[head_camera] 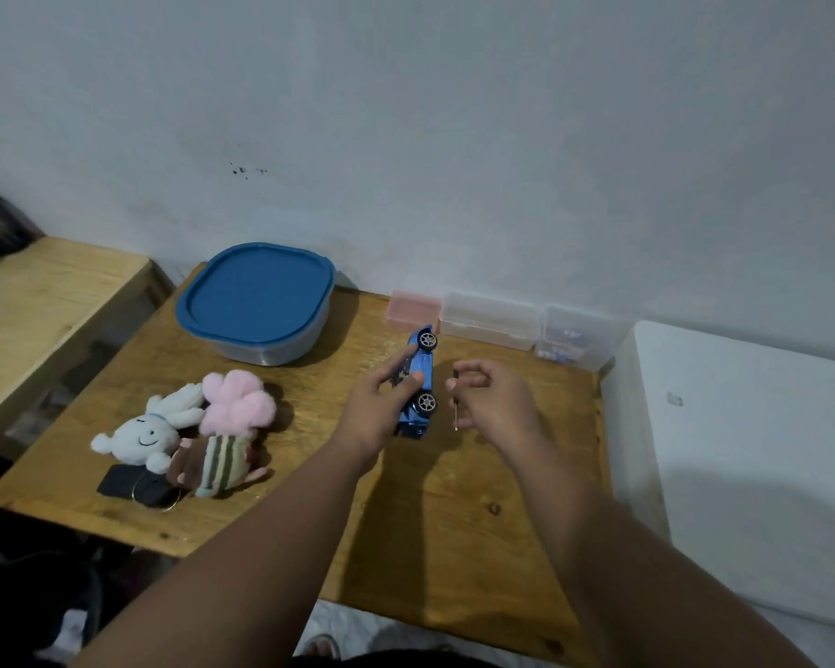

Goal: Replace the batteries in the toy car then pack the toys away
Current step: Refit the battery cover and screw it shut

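Pale wall backs a small wooden table (454, 499), and the single head view looks down on both forearms reaching over it. At the middle of the table, the left hand (382, 407) curls around the blue toy car (420, 378), thumb across its body, holding it tipped on its side with both visible wheels facing the right hand. The right hand (492, 402), just beside the car, is loosely closed, pinching a thin screwdriver (455, 402) whose tip points down toward the table.

Beyond the left hand sits a container with a blue lid (256, 291), closed. Out past the left wrist lies a heap of plush toys (189, 436), with a dark flat item under them that I cannot identify. Beyond the right hand, small clear plastic boxes (490, 320) line the wall.

Judging by this, the work looks early: whether the battery cover is off cannot be seen, no batteries show, and nothing is packed, so the swap and the packing remain.
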